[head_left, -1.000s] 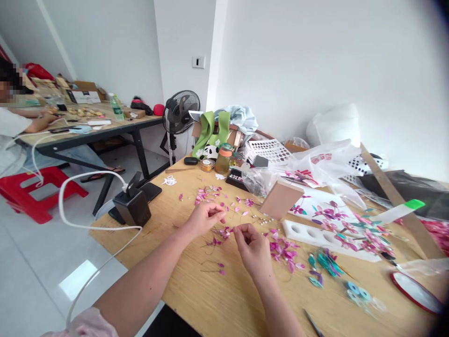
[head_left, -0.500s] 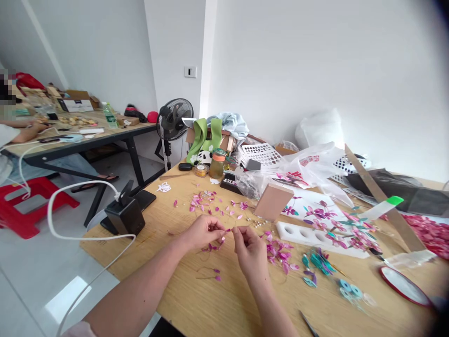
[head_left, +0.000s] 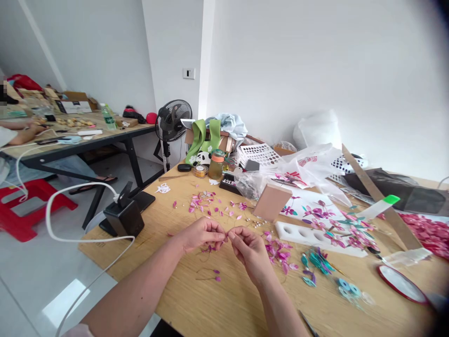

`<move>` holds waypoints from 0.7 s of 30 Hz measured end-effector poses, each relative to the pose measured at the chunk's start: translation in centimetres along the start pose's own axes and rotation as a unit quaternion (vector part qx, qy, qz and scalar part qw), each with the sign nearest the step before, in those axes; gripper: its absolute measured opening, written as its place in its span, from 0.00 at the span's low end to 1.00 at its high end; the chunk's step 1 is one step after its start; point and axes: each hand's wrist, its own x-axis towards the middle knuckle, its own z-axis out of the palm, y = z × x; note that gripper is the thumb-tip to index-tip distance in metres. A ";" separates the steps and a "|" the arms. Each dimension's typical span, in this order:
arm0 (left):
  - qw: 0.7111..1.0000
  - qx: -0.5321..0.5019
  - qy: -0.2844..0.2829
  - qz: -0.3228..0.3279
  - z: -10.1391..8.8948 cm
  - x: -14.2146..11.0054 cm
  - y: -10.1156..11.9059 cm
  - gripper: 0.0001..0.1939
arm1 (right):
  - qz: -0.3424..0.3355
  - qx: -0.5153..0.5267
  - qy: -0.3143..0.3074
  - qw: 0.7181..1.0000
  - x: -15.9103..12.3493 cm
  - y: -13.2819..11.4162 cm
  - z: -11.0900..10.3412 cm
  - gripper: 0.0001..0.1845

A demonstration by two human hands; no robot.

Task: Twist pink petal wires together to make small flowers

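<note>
Head cam: L hand (head_left: 206,232) & R hand (head_left: 249,248) both pinched narrow, tips just abt touching over table (head_left: 196,302); held bit, if any, too small to tell. Pink petals (head_left: 279,255) lie just right of R hand, 2 stemmed buds (head_left: 217,279) nearer, bit left. Prob. best: light grip, L hand steady, R hand making fine turns
</note>
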 end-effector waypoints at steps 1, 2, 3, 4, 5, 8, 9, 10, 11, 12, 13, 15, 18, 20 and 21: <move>1.000 0.002 -0.001 0.000 0.0 0.0 0.0 0.13 | 0.002 0.000 0.008 1.000 0.0 0.0 0.0 0.18; 1.000 0.005 -0.001 0.001 0.1 0.1 0.0 0.14 | 0.004 0.001 0.016 1.000 0.0 -0.1 0.1 0.19; 1.000 0.008 0.002 0.004 0.1 0.1 -0.1 0.14 | 0.004 0.001 0.024 1.000 0.1 -0.1 0.1 0.19; 1.000 0.011 0.007 0.008 0.1 0.2 -0.2 0.14 | 0.005 0.001 0.031 1.000 0.1 -0.1 0.1 0.19; 1.000 0.013 0.013 0.012 0.1 0.2 -0.2 0.14 | 0.004 0.000 0.035 0.999 0.1 -0.1 0.0 0.19; 0.999 0.022 0.023 0.013 0.0 0.3 -0.4 0.15 | 0.005 -0.010 0.027 1.000 0.1 0.0 0.0 0.19; 0.999 0.026 0.023 0.011 0.0 0.3 -0.4 0.15 | 0.006 -0.014 0.022 1.000 0.1 0.1 0.0 0.19; 0.999 0.029 0.022 0.010 0.0 0.3 -0.4 0.15 | 0.007 -0.018 0.018 1.000 0.2 0.1 0.0 0.19; 0.999 0.031 0.020 0.011 -0.1 0.3 -0.5 0.15 | 0.009 -0.022 0.017 1.000 0.2 0.2 0.0 0.19; 0.999 0.032 0.019 0.012 -0.1 0.3 -0.5 0.15 | 0.011 -0.023 0.020 0.999 0.2 0.2 0.0 0.19; 0.999 0.033 0.021 0.012 -0.1 0.3 -0.5 0.15 | 0.013 -0.022 0.028 0.999 0.2 0.2 -0.1 0.19; 0.999 0.035 0.039 0.010 -0.1 0.4 -0.6 0.15 | 0.012 -0.009 0.050 0.999 0.3 0.3 -0.1 0.19; 0.996 0.042 0.079 0.009 0.0 0.5 -0.6 0.14 | -0.006 0.021 0.073 0.997 0.6 0.6 -0.3 0.19; 0.994 0.053 0.096 0.022 0.0 0.6 -0.7 0.13 | -0.015 0.033 0.078 0.996 0.7 0.8 -0.5 0.19; 0.993 0.060 0.101 0.029 0.1 0.7 -0.7 0.13 | -0.016 0.035 0.079 0.996 0.8 0.8 -0.5 0.19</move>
